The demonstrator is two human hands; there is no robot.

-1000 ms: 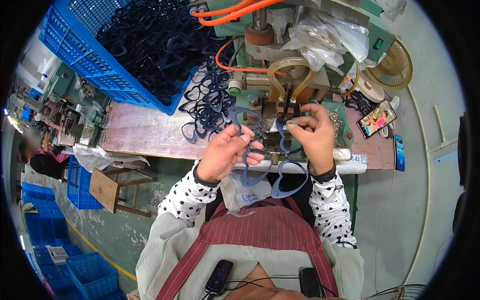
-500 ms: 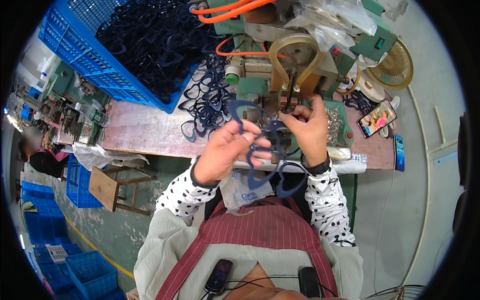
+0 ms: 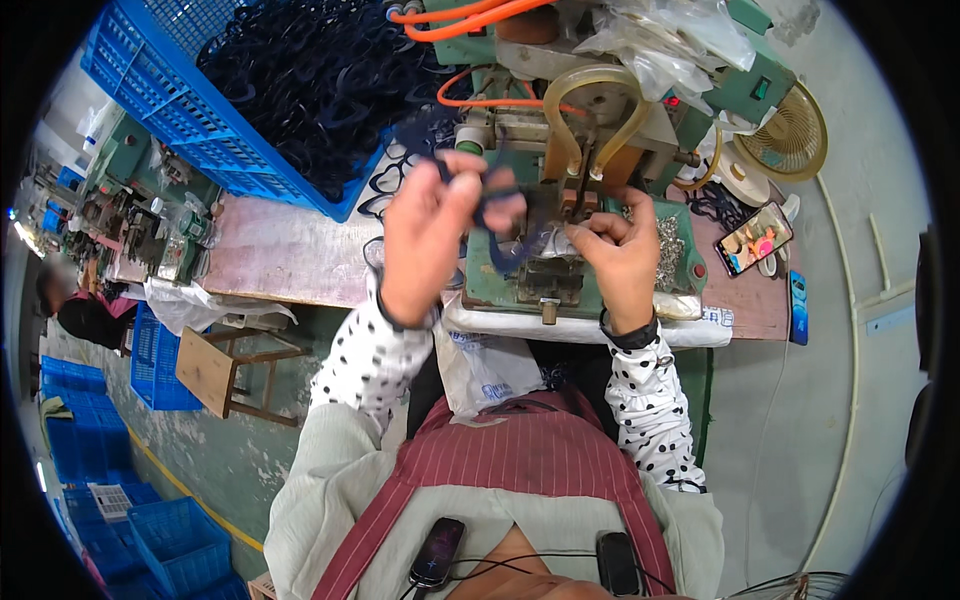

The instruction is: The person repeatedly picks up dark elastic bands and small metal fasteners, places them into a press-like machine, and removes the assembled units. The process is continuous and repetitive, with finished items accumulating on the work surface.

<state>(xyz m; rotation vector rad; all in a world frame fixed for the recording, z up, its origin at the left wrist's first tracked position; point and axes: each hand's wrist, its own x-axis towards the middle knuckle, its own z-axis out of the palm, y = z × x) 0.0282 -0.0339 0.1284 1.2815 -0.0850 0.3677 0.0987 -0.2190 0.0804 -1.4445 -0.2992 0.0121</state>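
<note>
My left hand (image 3: 425, 235), smeared by motion, is closed on several dark blue, loop-shaped flat pieces (image 3: 508, 258) in front of the green bench press (image 3: 490, 290). These pieces hang between the hand and the press, and their outlines are blurred. My right hand (image 3: 625, 258) is at the press head (image 3: 577, 200), thumb and forefinger pinched together just below its right side. Whatever lies between those fingertips is too small to make out. Beside that hand, a heap of small shiny metal parts (image 3: 668, 250) fills a green tray on the press.
A blue crate (image 3: 230, 150) full of dark blue loops (image 3: 310, 90) stands at the back left, with more loops (image 3: 385, 185) on the table (image 3: 285, 255). To the right lie a lit phone (image 3: 753, 239) and a fan (image 3: 790, 130). A wooden stool (image 3: 215, 375) stands left.
My left hand has moved up and to the left, drawing the dark blue loops away from my lap toward the table pile. My right hand stays by the press head, its fingertips slightly lower.
</note>
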